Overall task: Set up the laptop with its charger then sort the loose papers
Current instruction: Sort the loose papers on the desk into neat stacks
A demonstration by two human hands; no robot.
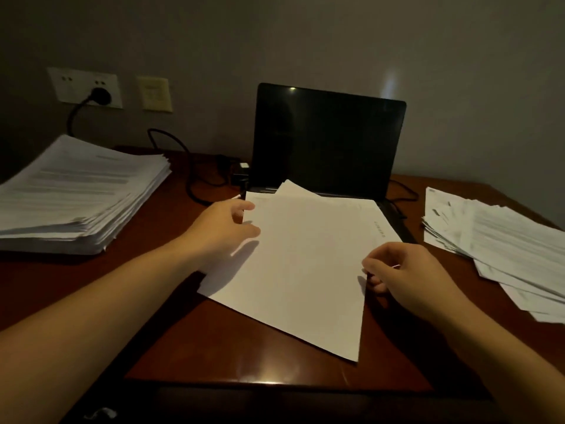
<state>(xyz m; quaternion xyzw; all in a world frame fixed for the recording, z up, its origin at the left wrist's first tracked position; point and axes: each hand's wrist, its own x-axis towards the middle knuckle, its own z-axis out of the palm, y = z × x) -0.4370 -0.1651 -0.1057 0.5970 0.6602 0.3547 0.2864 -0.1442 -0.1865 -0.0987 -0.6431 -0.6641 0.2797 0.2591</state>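
Note:
An open black laptop point(328, 139) with a dark screen stands at the back of the wooden desk point(260, 359). White sheets of paper point(299, 261) lie in front of it, covering the keyboard. My left hand point(223, 228) grips the sheets' left edge. My right hand point(403, 270) pinches their right edge. The charger brick point(240, 172) sits left of the laptop. Its black cable point(189, 166) runs up to a plug point(99, 96) in the wall socket.
A thick, neat stack of printed paper point(76, 194) sits on the desk at the left. A loose, fanned pile of papers point(501, 249) lies at the right. A second wall plate point(154, 93) is beside the socket. The desk's front edge is near me.

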